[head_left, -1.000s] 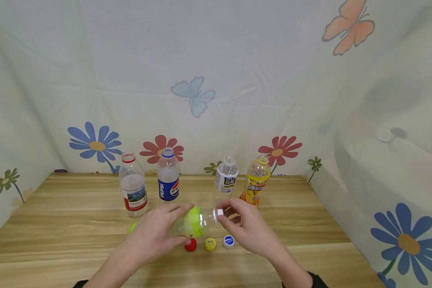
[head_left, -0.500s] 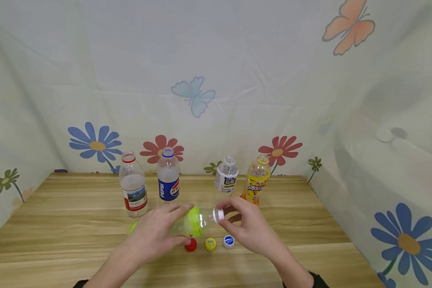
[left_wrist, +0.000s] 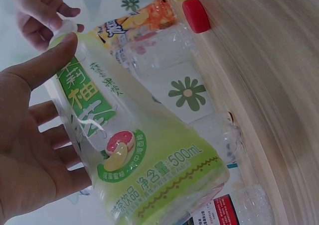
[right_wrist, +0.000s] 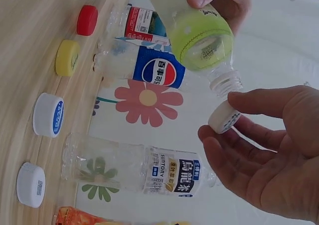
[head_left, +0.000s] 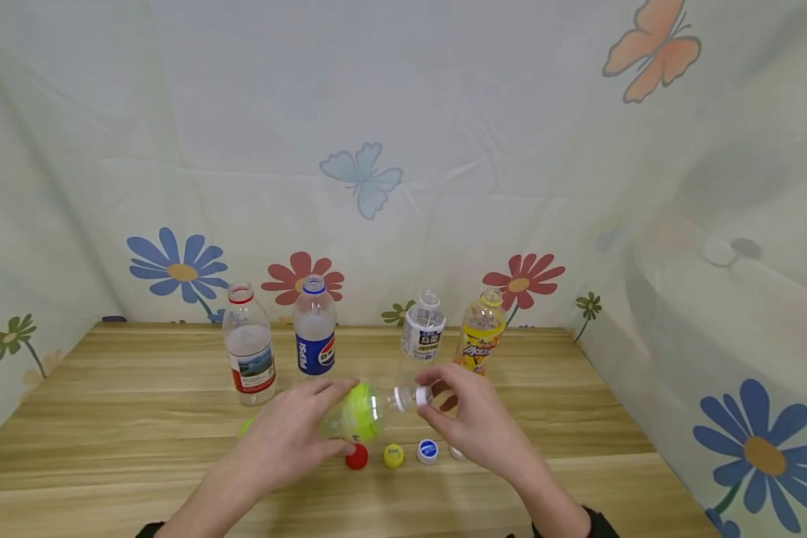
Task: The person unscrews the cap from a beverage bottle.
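Note:
My left hand (head_left: 289, 430) grips a clear bottle with a green label (left_wrist: 124, 130), held tilted nearly on its side with the neck towards the right. In the left wrist view the thumb lies across its front and the fingers are behind it. My right hand (head_left: 474, 418) pinches a white bottle cap (right_wrist: 223, 117) between thumb and fingers. The right wrist view shows that cap apart from the threaded bottle mouth (right_wrist: 227, 83), just beyond it. Below the hands, a red cap (right_wrist: 87, 20), a yellow cap (right_wrist: 67, 57), a blue-topped white cap (right_wrist: 48, 114) and a plain white cap (right_wrist: 30, 184) form a row.
Uncapped bottles stand along the back of the wooden table (head_left: 141, 388): a red-ringed one (head_left: 252, 362), a Pepsi bottle (head_left: 314, 344), an oolong tea bottle (head_left: 422, 336) and a yellow-labelled one (head_left: 480, 340). A flowered cloth (head_left: 444, 187) hangs behind and at the sides.
My right hand has drawn the white cap to the right, off the bottle's mouth. The left hand and bottle have barely moved. The plain white cap on the table now partly shows beside my right hand.

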Available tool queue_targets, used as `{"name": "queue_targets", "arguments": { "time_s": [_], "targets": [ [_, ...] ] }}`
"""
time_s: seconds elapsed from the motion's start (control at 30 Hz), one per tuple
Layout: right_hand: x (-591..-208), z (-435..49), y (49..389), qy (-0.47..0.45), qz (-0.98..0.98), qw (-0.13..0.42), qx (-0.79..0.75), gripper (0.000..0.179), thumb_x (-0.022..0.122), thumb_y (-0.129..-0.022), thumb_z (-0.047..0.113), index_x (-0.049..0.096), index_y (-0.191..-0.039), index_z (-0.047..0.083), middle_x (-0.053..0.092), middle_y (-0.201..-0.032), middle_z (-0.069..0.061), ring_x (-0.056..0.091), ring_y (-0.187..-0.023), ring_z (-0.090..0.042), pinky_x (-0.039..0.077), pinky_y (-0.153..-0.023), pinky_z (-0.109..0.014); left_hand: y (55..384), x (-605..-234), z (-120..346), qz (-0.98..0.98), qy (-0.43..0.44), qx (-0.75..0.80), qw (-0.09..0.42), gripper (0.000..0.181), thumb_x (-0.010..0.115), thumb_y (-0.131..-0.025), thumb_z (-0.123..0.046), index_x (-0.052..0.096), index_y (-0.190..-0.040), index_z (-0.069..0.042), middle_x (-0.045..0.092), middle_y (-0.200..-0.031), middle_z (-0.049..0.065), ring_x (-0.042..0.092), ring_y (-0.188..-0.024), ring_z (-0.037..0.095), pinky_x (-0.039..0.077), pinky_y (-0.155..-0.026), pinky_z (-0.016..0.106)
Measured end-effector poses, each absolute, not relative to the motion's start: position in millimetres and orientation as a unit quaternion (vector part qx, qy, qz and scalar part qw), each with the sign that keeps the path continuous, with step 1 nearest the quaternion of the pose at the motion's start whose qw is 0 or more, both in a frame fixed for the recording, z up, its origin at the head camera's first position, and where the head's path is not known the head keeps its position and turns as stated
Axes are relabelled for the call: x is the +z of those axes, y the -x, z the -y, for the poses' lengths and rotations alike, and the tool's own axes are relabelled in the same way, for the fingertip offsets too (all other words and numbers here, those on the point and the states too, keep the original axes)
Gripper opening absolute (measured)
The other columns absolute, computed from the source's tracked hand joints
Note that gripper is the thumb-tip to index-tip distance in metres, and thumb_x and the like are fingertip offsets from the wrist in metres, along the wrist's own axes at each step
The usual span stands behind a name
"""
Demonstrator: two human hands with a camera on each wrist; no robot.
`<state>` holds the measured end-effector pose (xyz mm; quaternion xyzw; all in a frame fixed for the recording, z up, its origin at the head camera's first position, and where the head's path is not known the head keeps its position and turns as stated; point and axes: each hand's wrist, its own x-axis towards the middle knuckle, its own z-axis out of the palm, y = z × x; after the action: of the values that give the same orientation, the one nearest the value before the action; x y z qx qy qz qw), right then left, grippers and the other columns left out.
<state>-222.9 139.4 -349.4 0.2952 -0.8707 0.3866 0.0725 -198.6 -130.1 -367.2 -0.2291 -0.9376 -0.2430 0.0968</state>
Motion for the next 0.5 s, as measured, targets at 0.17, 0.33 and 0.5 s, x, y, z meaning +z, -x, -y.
{"name": "queue_targets", "arguments": {
  "time_s": [0.17,0.33,0.5],
  "targets": [
    [-349,-144,227,-0.301,0.896,0.095,0.311,0.028,0.082,-0.083,-0.003,0.069,-0.104,0.009,0.068,-0.098,0.001,0.066,-0.088,-0.016,0.059,-0.072,-0.030,198,-367,130,0.938,0.222,-0.248,0.099,0.073,0.094,-0.075,-0.027,0.063,-0.139,-0.013,0.065,-0.133,0.005,0.064,-0.117,0.026,0.056,-0.096,0.048],
    [-347,-152,232,-0.283,0.925,0.083,0.242,0.022,0.083,-0.082,-0.002,0.069,-0.096,0.007,0.065,-0.091,0.000,0.064,-0.084,-0.017,0.058,-0.075,-0.034,198,-366,130,0.936,0.224,-0.249,0.105,0.074,0.095,-0.074,-0.027,0.062,-0.138,-0.010,0.065,-0.133,0.006,0.065,-0.116,0.028,0.056,-0.095,0.049],
    [-347,-159,235,-0.236,0.947,0.049,0.211,0.022,0.084,-0.081,-0.003,0.069,-0.094,0.006,0.066,-0.092,-0.002,0.064,-0.088,-0.019,0.058,-0.079,-0.039,197,-366,131,0.936,0.225,-0.251,0.101,0.074,0.094,-0.075,-0.028,0.062,-0.139,-0.011,0.065,-0.134,0.006,0.064,-0.117,0.028,0.055,-0.096,0.049]
  ]
}}
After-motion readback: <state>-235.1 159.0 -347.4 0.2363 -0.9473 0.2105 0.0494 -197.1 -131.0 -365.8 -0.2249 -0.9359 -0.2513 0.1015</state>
